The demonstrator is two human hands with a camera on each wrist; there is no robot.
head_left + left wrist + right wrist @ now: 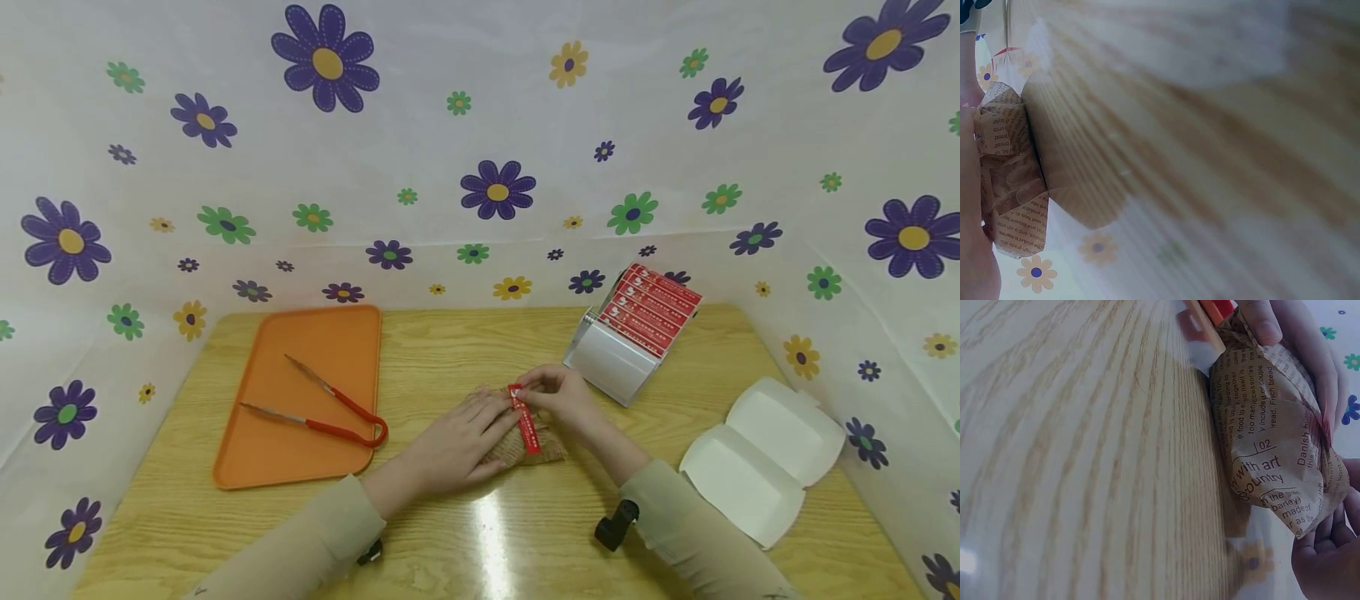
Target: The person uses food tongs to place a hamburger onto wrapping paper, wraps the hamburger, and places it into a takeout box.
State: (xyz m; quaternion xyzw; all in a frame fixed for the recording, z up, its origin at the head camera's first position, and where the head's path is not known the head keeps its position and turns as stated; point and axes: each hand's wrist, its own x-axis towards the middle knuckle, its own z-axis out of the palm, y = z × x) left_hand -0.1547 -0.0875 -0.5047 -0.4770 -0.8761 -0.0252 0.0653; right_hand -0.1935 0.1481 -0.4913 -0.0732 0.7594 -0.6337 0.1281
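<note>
A package wrapped in brown printed paper (512, 451) lies on the table in front of me. My left hand (471, 435) holds it from the left, thumb along the near side and fingers over the top. Across the package runs a narrow red sticker (529, 429) with white print. My right hand (561, 397) pinches the far end of this sticker between thumb and index finger. In the right wrist view, the folded wrapping paper (1260, 450) shows its print, and the left thumb (1266, 330) presses on it. The left wrist view shows the package's other end (1013, 162).
An orange tray (300, 467) on the left bears red-handled tongs (345, 431). At the back right stands a metal dispenser (615, 358) with a strip of red stickers (648, 308). A white clamshell box (750, 483) lies unfolded at the right. Flowered sheeting (420, 150) surrounds the table.
</note>
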